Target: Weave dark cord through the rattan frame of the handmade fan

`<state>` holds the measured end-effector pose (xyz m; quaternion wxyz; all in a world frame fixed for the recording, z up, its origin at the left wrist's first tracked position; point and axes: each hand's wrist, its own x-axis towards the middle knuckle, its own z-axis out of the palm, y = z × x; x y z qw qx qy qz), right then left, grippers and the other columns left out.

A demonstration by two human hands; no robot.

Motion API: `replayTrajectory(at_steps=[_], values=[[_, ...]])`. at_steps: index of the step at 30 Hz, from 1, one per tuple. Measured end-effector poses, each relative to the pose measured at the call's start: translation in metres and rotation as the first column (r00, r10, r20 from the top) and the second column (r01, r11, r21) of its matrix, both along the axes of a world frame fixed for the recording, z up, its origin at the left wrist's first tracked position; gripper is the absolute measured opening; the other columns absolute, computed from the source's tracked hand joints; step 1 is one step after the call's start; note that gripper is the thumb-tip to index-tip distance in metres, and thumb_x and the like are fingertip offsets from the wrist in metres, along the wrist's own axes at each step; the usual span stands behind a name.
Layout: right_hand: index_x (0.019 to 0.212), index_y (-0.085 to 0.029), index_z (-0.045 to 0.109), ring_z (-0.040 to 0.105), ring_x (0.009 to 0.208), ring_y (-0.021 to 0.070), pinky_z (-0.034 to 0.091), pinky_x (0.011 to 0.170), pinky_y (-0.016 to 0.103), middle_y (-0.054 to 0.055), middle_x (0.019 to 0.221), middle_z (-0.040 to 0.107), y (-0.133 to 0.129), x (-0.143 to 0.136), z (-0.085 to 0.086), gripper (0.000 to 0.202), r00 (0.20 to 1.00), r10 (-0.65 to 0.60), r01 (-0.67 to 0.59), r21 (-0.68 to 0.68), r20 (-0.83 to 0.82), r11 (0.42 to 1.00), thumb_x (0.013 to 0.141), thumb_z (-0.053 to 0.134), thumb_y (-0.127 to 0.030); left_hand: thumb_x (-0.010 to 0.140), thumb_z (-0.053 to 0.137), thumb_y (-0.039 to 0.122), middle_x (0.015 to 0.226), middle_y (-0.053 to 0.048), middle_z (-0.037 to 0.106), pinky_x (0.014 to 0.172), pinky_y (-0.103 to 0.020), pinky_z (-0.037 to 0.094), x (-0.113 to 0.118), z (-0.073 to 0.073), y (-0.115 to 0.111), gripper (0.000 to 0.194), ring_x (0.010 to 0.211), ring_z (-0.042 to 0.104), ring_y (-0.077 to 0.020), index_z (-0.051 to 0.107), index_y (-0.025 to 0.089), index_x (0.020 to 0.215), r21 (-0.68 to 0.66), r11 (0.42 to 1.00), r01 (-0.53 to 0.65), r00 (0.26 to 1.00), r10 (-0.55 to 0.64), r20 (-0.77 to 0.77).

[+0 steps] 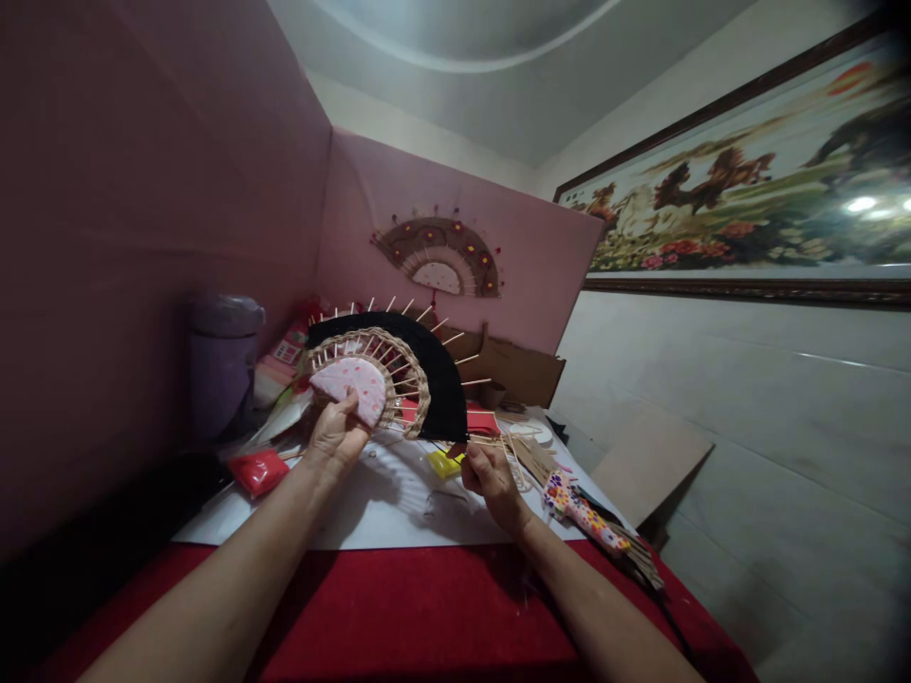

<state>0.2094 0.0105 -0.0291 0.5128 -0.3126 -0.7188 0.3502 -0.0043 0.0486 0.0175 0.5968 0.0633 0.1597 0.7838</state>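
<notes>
A fan-shaped woven piece [437, 375] is held up over the table, with a pink spotted half-round base, a braided tan band, a wide black band and thin sticks poking out past its edge. My left hand [340, 432] grips it at the pink base, thumb on the front face. At the lower right corner of the black band, my right hand [491, 479] is closed, fingers pinched near the last sticks. What lies between those fingers is too small to make out. Below, a yellow packet [445, 464] rests on the white sheet [342, 531].
A red packet [258, 471] and a lidded purple bin [224, 370] are on the left. Floral-patterned material [584, 512] and cardboard strips lie at the right edge. A finished-looking fan [441, 247] hangs on the pink panel behind. Red cloth [413, 607] covers the table front.
</notes>
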Motion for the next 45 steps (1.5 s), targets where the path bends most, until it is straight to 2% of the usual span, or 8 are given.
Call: replayTrajectory(at_steps=[3, 8, 15, 20, 27, 34, 39, 45], values=[[0.081, -0.015, 0.057, 0.025, 0.039, 0.0067, 0.021, 0.041, 0.022, -0.007, 0.044, 0.03, 0.001, 0.001, 0.0, 0.036, 1.0, 0.007, -0.007, 0.023, -0.002, 1.0, 0.088, 0.033, -0.041, 0.08, 0.044, -0.002, 0.089, -0.005, 0.068, 0.076, -0.023, 0.052, 0.0, 0.002, -0.002, 0.032, 0.075, 0.063, -0.0098, 0.062, 0.017, 0.097, -0.023, 1.0, -0.002, 1.0, 0.002, 0.012], [0.077, -0.016, 0.058, 0.033, 0.043, 0.0083, 0.025, 0.043, 0.022, -0.004, 0.049, 0.037, 0.003, 0.005, -0.002, 0.031, 0.996, -0.044, 0.031, 0.151, 0.083, 0.988, 0.085, 0.035, -0.036, 0.081, 0.043, -0.001, 0.088, -0.006, 0.069, 0.072, -0.022, 0.054, 0.0, 0.005, -0.005, 0.034, 0.076, 0.065, -0.0115, 0.061, 0.019, 0.103, -0.002, 1.0, 0.016, 1.0, -0.016, 0.016], [0.066, -0.017, 0.058, 0.028, 0.041, 0.0083, 0.023, 0.042, 0.023, -0.005, 0.045, 0.032, 0.008, 0.003, -0.009, 0.041, 0.996, -0.073, 0.068, 0.078, 0.056, 0.995, 0.084, 0.038, -0.047, 0.08, 0.046, 0.001, 0.088, -0.007, 0.069, 0.072, -0.026, 0.055, -0.001, 0.0, -0.001, 0.036, 0.076, 0.066, -0.0146, 0.058, 0.02, 0.108, 0.015, 0.999, 0.052, 0.998, -0.053, 0.034], [0.061, -0.018, 0.055, 0.03, 0.042, 0.0084, 0.024, 0.043, 0.022, -0.004, 0.046, 0.034, 0.012, 0.005, -0.008, 0.039, 0.992, -0.094, 0.086, 0.087, 0.087, 0.993, 0.084, 0.04, -0.046, 0.08, 0.046, 0.0, 0.084, -0.006, 0.069, 0.072, -0.025, 0.054, -0.002, -0.001, 0.0, 0.033, 0.072, 0.066, -0.0128, 0.06, 0.018, 0.104, 0.015, 0.998, 0.06, 0.998, -0.06, 0.012], [0.062, -0.018, 0.051, 0.039, 0.055, 0.0106, 0.031, 0.052, 0.023, -0.001, 0.058, 0.045, 0.022, 0.014, 0.004, 0.029, 0.964, -0.249, 0.216, 0.273, 0.092, 0.938, 0.082, 0.045, -0.038, 0.079, 0.048, 0.001, 0.075, -0.003, 0.068, 0.075, -0.031, 0.054, -0.001, 0.003, -0.004, 0.029, 0.071, 0.065, -0.0136, 0.061, 0.02, 0.096, 0.015, 0.999, 0.03, 0.998, -0.029, -0.062], [0.063, -0.018, 0.051, 0.038, 0.055, 0.0105, 0.031, 0.054, 0.024, -0.003, 0.056, 0.044, 0.024, 0.025, 0.012, 0.027, 0.911, -0.401, 0.342, 0.367, 0.096, 0.865, 0.082, 0.049, -0.038, 0.077, 0.049, 0.0, 0.07, 0.0, 0.066, 0.08, -0.029, 0.05, -0.003, 0.0, 0.0, 0.023, 0.067, 0.063, -0.0111, 0.062, 0.018, 0.084, 0.11, 0.992, -0.057, 0.971, 0.08, -0.224], [0.06, -0.018, 0.05, 0.037, 0.052, 0.0099, 0.031, 0.052, 0.023, -0.004, 0.053, 0.044, 0.021, 0.022, 0.012, 0.028, 0.91, -0.403, 0.343, 0.368, 0.1, 0.865, 0.078, 0.054, -0.039, 0.073, 0.053, -0.002, 0.072, 0.0, 0.064, 0.079, -0.026, 0.049, -0.006, -0.002, 0.006, 0.025, 0.066, 0.062, -0.0095, 0.06, 0.018, 0.086, 0.055, 0.989, -0.135, 0.959, 0.144, -0.242], [0.061, -0.019, 0.049, 0.033, 0.049, 0.0089, 0.027, 0.048, 0.023, -0.005, 0.052, 0.04, 0.017, 0.026, 0.019, 0.025, 0.908, -0.405, 0.349, 0.343, 0.105, 0.872, 0.073, 0.062, -0.036, 0.071, 0.056, 0.0, 0.07, 0.0, 0.063, 0.073, -0.026, 0.051, -0.009, -0.001, 0.008, 0.018, 0.061, 0.059, -0.0087, 0.059, 0.015, 0.079, -0.003, 0.973, -0.232, 0.92, 0.218, -0.327]])
